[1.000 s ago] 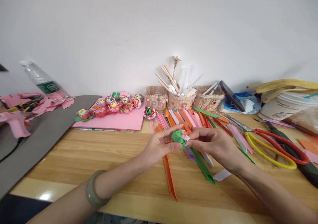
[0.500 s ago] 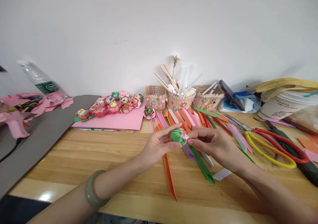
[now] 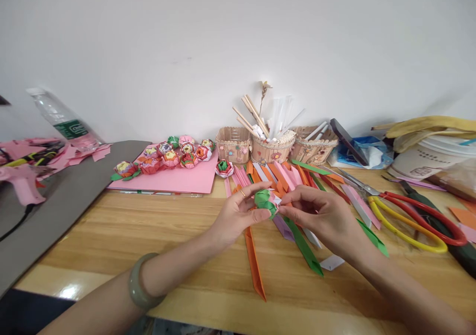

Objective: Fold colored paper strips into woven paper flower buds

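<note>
A small folded paper flower [image 3: 265,202], green on its left side with pink and white on its right, is held up over the wooden table. My left hand [image 3: 238,213] is closed on its green side, thumb below and fingers above. From the right, the thumb and fingertips of my right hand [image 3: 320,213] pinch the pink and white edge. Folded paper strips [image 3: 303,246] in green, orange, purple and white lie beneath and behind the hands.
Finished paper flowers [image 3: 170,159] sit on pink sheets [image 3: 186,180]. Three wooden baskets [image 3: 273,152] stand by the wall. Scissors [image 3: 409,223] lie at right, a pink glue gun [image 3: 22,180] at far left, beside a leaning bottle [image 3: 65,119].
The right hand has shifted slightly, baring more of the green strip at its right. Both hands keep their hold on the flower, and the view has moved a little.
</note>
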Tool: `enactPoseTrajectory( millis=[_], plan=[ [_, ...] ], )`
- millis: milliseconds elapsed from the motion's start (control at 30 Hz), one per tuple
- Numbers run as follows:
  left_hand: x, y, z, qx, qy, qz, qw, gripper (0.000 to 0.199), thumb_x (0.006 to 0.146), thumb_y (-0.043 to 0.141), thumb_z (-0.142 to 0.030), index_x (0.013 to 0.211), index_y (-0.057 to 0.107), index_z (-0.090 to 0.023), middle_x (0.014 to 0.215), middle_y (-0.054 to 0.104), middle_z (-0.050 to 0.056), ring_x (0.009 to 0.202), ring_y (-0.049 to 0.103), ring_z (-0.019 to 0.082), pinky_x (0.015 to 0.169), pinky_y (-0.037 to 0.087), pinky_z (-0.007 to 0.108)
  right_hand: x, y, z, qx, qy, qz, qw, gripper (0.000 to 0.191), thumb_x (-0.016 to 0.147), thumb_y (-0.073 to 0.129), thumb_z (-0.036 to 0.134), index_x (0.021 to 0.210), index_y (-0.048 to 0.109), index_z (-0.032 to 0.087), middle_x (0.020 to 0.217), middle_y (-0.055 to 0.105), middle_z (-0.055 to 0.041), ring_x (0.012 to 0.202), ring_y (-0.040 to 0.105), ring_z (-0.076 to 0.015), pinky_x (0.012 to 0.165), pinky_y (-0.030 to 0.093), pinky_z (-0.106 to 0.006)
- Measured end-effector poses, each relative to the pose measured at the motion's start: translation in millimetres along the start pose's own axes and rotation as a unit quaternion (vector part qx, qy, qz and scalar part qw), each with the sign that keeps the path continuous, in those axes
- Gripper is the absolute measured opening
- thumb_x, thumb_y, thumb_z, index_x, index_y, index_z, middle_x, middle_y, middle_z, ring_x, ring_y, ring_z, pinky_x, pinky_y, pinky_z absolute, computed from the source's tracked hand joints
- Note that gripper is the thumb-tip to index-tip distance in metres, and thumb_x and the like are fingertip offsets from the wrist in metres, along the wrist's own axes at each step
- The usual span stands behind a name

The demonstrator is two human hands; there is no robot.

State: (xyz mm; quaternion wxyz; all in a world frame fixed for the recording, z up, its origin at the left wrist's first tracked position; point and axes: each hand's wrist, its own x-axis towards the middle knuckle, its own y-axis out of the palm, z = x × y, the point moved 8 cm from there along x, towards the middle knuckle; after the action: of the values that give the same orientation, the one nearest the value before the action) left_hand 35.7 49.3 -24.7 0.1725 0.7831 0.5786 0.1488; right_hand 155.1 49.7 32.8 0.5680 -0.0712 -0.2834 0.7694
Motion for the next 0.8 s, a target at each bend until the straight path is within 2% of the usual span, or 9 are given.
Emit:
enactPoseTrajectory(
  millis=[167,300,433,567,700,800],
  plan=[
    [-1,-0.1,-1,-0.048,-0.012,-0.021,0.999,0.048,0.058,0.075,-0.018,0.103,0.061,-0.024,0.098,0.061,0.002,0.086,0.055,0.014,0.082,0.043,0.03,-5,-8,8,-0.068,-0.048,-0.059,0.995,0.014,0.079,0.056,0.029,0.075,0.064,0.018,0.062,0.059,-0.0018,0.052,0.046,-0.0114,0.045,0.035,-0.024],
    [-2,3.1,-1,-0.04,-0.011,0.004,0.999,0.049,0.059,0.074,-0.017,0.105,0.06,-0.025,0.094,0.06,0.001,0.085,0.055,0.012,0.082,0.042,0.027,-5,-2,11,-0.108,-0.081,-0.041,0.99,0.009,0.079,0.056,0.024,0.075,0.062,0.018,0.06,0.056,0.0001,0.051,0.044,-0.0107,0.045,0.034,-0.024],
    [-2,2.7,0,-0.021,-0.003,0.01,1.0,0.053,0.059,0.074,-0.016,0.108,0.058,-0.026,0.104,0.059,0.001,0.091,0.055,0.013,0.087,0.04,0.029,-9,0,15,-0.133,-0.119,-0.047,0.983,0.011,0.08,0.053,0.016,0.072,0.06,0.018,0.062,0.059,-0.0008,0.052,0.047,-0.0102,0.046,0.035,-0.023],
    [-1,2.3,0,-0.025,0.008,0.006,1.0,0.057,0.058,0.074,-0.015,0.111,0.056,-0.026,0.111,0.055,0.002,0.098,0.053,0.016,0.09,0.039,0.031,-19,-6,26,-0.168,-0.194,-0.108,0.96,0.009,0.078,0.054,0.013,0.077,0.06,0.019,0.064,0.059,-0.0018,0.051,0.047,-0.0103,0.045,0.037,-0.023],
    [-1,2.2,0,-0.042,0.002,-0.002,0.999,0.055,0.057,0.075,-0.015,0.108,0.056,-0.024,0.108,0.057,0.002,0.095,0.054,0.015,0.087,0.04,0.03,-27,-12,34,-0.174,-0.251,-0.172,0.936,0.012,0.076,0.056,0.009,0.082,0.06,0.019,0.063,0.056,-0.0009,0.049,0.044,-0.0091,0.043,0.036,-0.023],
    [-1,2.4,0,-0.054,-0.006,-0.006,0.998,0.054,0.057,0.076,-0.016,0.107,0.056,-0.023,0.106,0.058,0.002,0.093,0.055,0.015,0.086,0.04,0.031,-30,-9,37,-0.172,-0.284,-0.162,0.929,0.017,0.076,0.057,0.007,0.088,0.062,0.018,0.064,0.056,-0.0005,0.048,0.044,-0.0082,0.043,0.037,-0.022]
  ],
)
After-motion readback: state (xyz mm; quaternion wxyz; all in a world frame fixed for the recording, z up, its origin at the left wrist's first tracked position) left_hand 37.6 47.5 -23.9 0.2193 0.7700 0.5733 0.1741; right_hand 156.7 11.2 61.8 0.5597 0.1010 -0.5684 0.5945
